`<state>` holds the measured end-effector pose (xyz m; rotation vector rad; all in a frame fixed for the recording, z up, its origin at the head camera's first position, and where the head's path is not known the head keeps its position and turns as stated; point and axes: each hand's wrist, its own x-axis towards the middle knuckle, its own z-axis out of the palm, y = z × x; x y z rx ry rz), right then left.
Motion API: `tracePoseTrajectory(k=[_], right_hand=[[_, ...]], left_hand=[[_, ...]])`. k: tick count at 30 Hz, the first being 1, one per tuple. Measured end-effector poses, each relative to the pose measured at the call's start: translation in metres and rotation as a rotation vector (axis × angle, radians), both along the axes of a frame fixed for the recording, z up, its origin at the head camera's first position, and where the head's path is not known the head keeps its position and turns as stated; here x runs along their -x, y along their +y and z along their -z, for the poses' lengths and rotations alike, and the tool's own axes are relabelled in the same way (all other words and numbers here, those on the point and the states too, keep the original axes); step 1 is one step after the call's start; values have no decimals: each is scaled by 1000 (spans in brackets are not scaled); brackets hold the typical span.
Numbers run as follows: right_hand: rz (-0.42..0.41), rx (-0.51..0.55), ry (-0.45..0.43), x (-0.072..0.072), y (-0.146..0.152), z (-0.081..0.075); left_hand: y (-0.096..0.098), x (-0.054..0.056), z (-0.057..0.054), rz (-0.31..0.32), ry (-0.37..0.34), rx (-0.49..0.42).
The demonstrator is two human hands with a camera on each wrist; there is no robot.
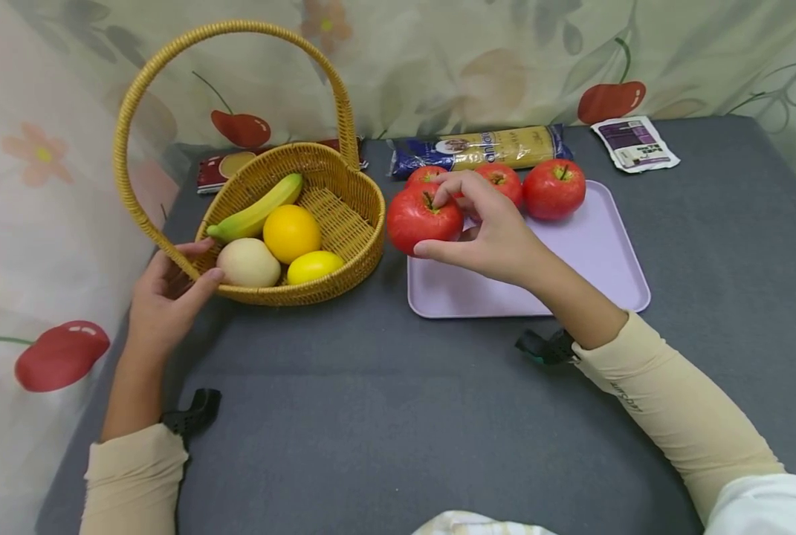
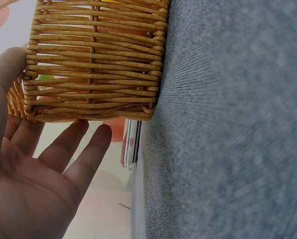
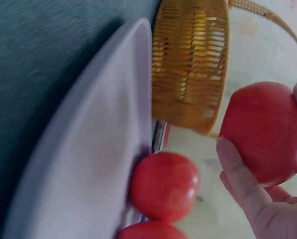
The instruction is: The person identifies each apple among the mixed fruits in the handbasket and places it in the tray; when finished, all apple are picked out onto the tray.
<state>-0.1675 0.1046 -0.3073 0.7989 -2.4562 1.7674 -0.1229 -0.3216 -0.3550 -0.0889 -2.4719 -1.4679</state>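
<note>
My right hand (image 1: 491, 230) grips a red apple (image 1: 421, 223) between thumb and fingers. In the right wrist view that apple (image 3: 267, 132) is raised above the tray's level, beside the basket. Three more red apples sit along the back of the lilac tray (image 1: 478, 293), one partly hidden behind the held apple; the rightmost apple (image 1: 554, 189) shows whole. My left hand (image 1: 163, 301) holds the left side of the wicker basket (image 1: 371, 256) near the handle's base, thumb at its rim. Inside lie a banana (image 1: 257, 210), an orange (image 1: 292, 233), a pale round fruit (image 1: 248, 263) and a lemon (image 1: 315, 267).
Behind the tray lies a pasta packet (image 1: 498, 148), with a small white and purple packet (image 1: 636, 144) at the back right. A dark red package (image 1: 217, 171) is partly hidden behind the basket. The tall basket handle (image 1: 237, 28) arches up before the patterned curtain (image 1: 424, 74).
</note>
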Motion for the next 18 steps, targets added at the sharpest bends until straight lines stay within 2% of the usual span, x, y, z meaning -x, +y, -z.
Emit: tracePoseTrajectory(k=[9,18], right_hand=[[111,-159,-48,9,16,19],[117,-245,-60,13,18,30]], left_hand=[[-1,0,1,-16,1,-20],[0,2,2,-21,-17,-1]])
